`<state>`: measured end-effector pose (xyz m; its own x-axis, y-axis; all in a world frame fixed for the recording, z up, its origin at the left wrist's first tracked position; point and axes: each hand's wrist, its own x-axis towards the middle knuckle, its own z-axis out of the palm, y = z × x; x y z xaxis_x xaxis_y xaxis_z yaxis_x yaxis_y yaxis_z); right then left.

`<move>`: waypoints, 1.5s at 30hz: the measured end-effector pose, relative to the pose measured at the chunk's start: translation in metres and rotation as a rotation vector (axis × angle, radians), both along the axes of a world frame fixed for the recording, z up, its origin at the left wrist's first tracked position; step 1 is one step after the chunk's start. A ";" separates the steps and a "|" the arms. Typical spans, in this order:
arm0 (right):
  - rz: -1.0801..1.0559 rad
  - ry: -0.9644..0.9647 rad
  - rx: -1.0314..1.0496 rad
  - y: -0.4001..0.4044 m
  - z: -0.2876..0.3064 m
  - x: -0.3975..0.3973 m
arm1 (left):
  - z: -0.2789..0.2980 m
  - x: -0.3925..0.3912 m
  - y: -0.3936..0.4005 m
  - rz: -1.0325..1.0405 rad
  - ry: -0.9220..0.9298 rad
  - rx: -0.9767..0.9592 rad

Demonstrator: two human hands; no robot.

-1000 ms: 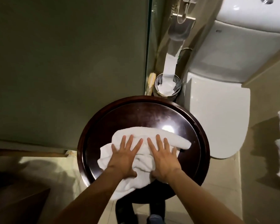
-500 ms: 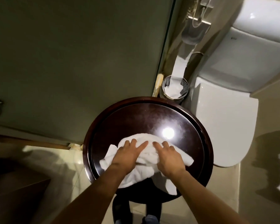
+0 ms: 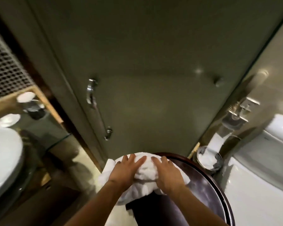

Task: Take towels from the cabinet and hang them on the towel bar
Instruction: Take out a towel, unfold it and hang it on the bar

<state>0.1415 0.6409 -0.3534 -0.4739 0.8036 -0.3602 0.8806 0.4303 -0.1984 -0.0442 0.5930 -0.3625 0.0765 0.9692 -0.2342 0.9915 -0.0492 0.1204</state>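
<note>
A white towel [image 3: 146,172] is bunched between both hands above the left rim of a round dark wooden table [image 3: 207,191]. My left hand [image 3: 124,171] grips its left side and my right hand [image 3: 167,174] grips its right side. Part of the cloth hangs down below my hands over the table's edge. A chrome bar handle [image 3: 96,110] runs down the frosted glass door [image 3: 145,79] straight ahead, above and left of the towel.
A white toilet [image 3: 260,176] stands at the right, with a small bin [image 3: 209,160] and a paper holder [image 3: 235,115] beside it. A white basin [image 3: 2,160] and a glass shelf with cups [image 3: 25,97] are at the left. The floor is pale tile.
Both hands closed on the towel and lifted it off the table toward the left and the door. My view swung up and left, bringing the door handle and basin into sight.
</note>
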 end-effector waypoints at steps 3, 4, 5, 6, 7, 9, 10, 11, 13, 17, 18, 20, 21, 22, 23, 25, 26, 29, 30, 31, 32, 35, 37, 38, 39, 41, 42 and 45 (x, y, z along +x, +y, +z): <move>0.170 0.014 0.048 -0.010 0.037 -0.060 | 0.045 -0.051 -0.036 0.114 0.037 0.036; 0.219 0.032 0.064 -0.016 0.047 -0.082 | 0.058 -0.070 -0.050 0.151 0.053 0.058; 0.263 0.054 0.078 -0.023 0.056 -0.105 | 0.069 -0.090 -0.064 0.192 0.063 0.082; 0.303 0.078 0.094 -0.030 0.065 -0.128 | 0.078 -0.110 -0.079 0.236 0.075 0.103; 0.344 0.097 0.107 -0.038 0.072 -0.151 | 0.086 -0.130 -0.094 0.283 0.088 0.116; 0.422 0.133 0.126 -0.053 0.086 -0.198 | 0.099 -0.169 -0.122 0.365 0.107 0.129; 0.456 0.143 0.135 -0.060 0.092 -0.220 | 0.104 -0.187 -0.135 0.398 0.117 0.130; 0.484 0.152 0.144 -0.067 0.097 -0.242 | 0.110 -0.205 -0.148 0.431 0.129 0.135; 0.541 0.157 0.168 -0.082 0.107 -0.285 | 0.118 -0.240 -0.172 0.500 0.145 0.151; 0.653 0.183 0.247 -0.110 0.122 -0.361 | 0.131 -0.301 -0.209 0.615 0.173 0.169; 0.670 0.185 0.252 -0.113 0.125 -0.375 | 0.134 -0.313 -0.214 0.633 0.173 0.173; 0.699 0.183 0.263 -0.115 0.129 -0.399 | 0.134 -0.333 -0.218 0.670 0.160 0.179; 0.711 0.185 0.268 -0.113 0.131 -0.410 | 0.133 -0.341 -0.218 0.686 0.149 0.185; 0.719 0.186 0.267 -0.109 0.132 -0.419 | 0.130 -0.350 -0.215 0.700 0.134 0.189; 0.725 0.186 0.271 -0.104 0.132 -0.429 | 0.128 -0.358 -0.211 0.707 0.123 0.197; 0.724 0.170 0.274 -0.088 0.130 -0.447 | 0.120 -0.377 -0.197 0.719 0.112 0.204; 0.721 0.158 0.264 -0.080 0.128 -0.455 | 0.116 -0.385 -0.188 0.721 0.102 0.199; 0.724 0.134 0.228 -0.052 0.115 -0.483 | 0.101 -0.408 -0.161 0.728 0.098 0.166; 0.729 0.124 0.217 -0.041 0.110 -0.493 | 0.097 -0.417 -0.150 0.733 0.101 0.154; 0.737 0.110 0.205 -0.031 0.106 -0.503 | 0.093 -0.425 -0.140 0.745 0.094 0.143; 0.748 0.099 0.198 -0.020 0.103 -0.513 | 0.088 -0.433 -0.130 0.761 0.084 0.135; 0.786 0.073 0.211 0.006 0.096 -0.543 | 0.077 -0.455 -0.109 0.804 0.059 0.114; 0.820 0.060 0.196 0.018 0.092 -0.563 | 0.069 -0.471 -0.102 0.836 0.047 0.092; 0.837 0.053 0.185 0.022 0.089 -0.572 | 0.065 -0.476 -0.099 0.853 0.041 0.083; 0.852 0.045 0.175 0.026 0.086 -0.581 | 0.062 -0.482 -0.097 0.865 0.035 0.076; 0.865 0.028 0.157 0.034 0.076 -0.596 | 0.056 -0.495 -0.090 0.865 0.031 0.066; 0.867 0.018 0.155 0.040 0.070 -0.602 | 0.052 -0.503 -0.085 0.859 0.030 0.066; 0.867 -0.052 0.165 0.055 0.051 -0.618 | 0.035 -0.519 -0.067 0.846 0.001 0.030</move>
